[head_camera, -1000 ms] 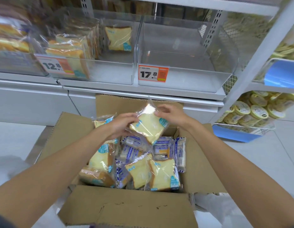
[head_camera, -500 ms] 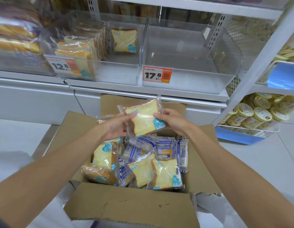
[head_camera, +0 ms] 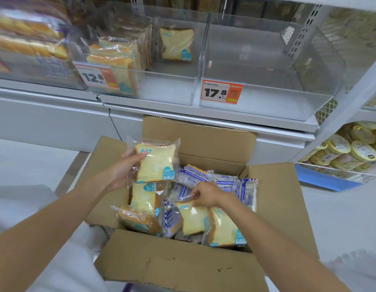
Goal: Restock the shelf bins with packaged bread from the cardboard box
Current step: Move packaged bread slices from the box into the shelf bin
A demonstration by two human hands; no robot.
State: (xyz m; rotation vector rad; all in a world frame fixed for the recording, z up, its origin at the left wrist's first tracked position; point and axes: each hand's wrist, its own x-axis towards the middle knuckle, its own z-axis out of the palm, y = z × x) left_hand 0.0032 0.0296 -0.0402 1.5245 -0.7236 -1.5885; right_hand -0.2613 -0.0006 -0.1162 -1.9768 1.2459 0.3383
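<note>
The left hand [head_camera: 121,171] grips a toast pack [head_camera: 155,163] upright over the cardboard box [head_camera: 183,264], near its far left corner. The right hand [head_camera: 204,194], blurred, seems to pinch the wrapper of another pack [head_camera: 193,220] mid-box. It is best lifted by the film's seam, without squeezing the slice.

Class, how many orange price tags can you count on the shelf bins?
2. The 12.8 tag is on the bin holding bread; the 17.8 tag is on the empty bin to its right. Another may be hidden at the blurred left edge.
</note>
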